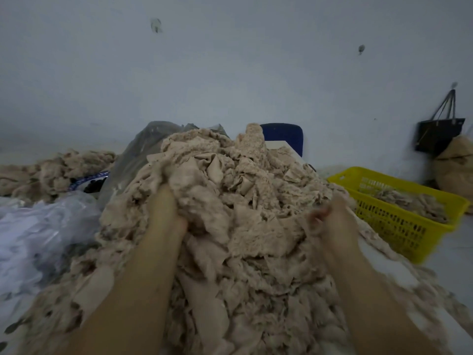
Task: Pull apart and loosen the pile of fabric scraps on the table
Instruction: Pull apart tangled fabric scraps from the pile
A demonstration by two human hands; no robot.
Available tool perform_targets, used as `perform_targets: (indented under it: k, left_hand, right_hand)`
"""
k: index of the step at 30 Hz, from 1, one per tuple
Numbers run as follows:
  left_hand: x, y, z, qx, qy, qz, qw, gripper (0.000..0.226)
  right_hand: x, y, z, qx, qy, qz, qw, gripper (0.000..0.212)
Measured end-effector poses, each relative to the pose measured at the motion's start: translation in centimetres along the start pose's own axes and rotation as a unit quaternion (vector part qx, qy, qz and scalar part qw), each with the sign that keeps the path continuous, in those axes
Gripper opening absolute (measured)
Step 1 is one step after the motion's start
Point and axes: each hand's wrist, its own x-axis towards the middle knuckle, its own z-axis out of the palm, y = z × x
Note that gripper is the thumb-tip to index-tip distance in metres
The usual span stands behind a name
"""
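Far left there's a smaller heap of the same beige scraps (51,170) and some clear plastic bags (38,226) bunched in front of it. My guess is that's the packaging the stuff came out of, shoved aside to make room.

The left hand (166,208) is pushed into the upper left flank of the pile of fabric scraps (243,201), probably to get under a clump and lever it off. The fingers are buried in the cloth, so I honestly can't tell if they're clenched or spread.

The pile itself is a big matted mound right in front of the person, covering most of the table (445,272). It's packed pretty densely, so I'd say the loosening has a long way to go.

The right hand (330,221) is on the right slope, well apart from the left one, which makes sense if you want to tug in opposite directions. It's motion-blurred, but the fingers look curled round a tuft of scraps at the surface, so it's gripping rather than flat.

Further right, a yellow plastic basket (409,226) sits just beside the pile with a few scraps in it, handy for sorted bits I'd guess. Behind that, a black handbag (437,134) hangs on the wall.
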Motion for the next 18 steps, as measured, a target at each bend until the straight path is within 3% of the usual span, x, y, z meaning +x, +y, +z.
perform_targets:
  k: [3,5,7,9,11,13,16,18]
  left_hand:
    - [-2.5,-0.9,2.6,0.124,-0.103,-0.026,0.987,0.023]
    - [-3.7,-1.5,3.4,0.225,-0.166,0.041,0.959,0.018]
    - [-4.5,-1.7,3.8,0.355,-0.199,0.151,0.901,0.021]
    - [-5.1,-2.2,4.3,0.428,-0.254,0.203,0.844,0.027]
    - [-5.3,-2.0,3.9,0.459,-0.293,0.195,0.816,0.027]
    - [-4.9,-1.7,3.0,0.430,-0.314,0.151,0.833,0.025]
    - [-4.6,-1.4,2.4,0.350,-0.237,0.092,0.902,0.026]
    - [-3.7,-0.4,2.0,0.219,-0.151,0.030,0.964,0.017]
  right_hand:
    - [-2.8,-0.4,4.7,-0.134,-0.185,-0.089,0.970,0.045]
    - [-3.9,-0.7,6.1,-0.200,-0.285,-0.167,0.922,0.038]
    - [-4.5,-0.7,7.5,-0.258,-0.351,-0.232,0.870,0.038]
    - [-4.5,-0.7,8.5,-0.360,-0.310,-0.318,0.820,0.037]
    - [-3.4,-1.2,7.9,-0.373,-0.200,-0.321,0.847,0.028]
    - [-1.6,-1.7,6.1,-0.378,-0.102,-0.284,0.875,0.033]
    - [0.4,-0.9,4.0,-0.490,-0.039,-0.278,0.825,0.036]
    - [2.0,-0.4,2.2,-0.530,0.001,-0.257,0.808,0.029]
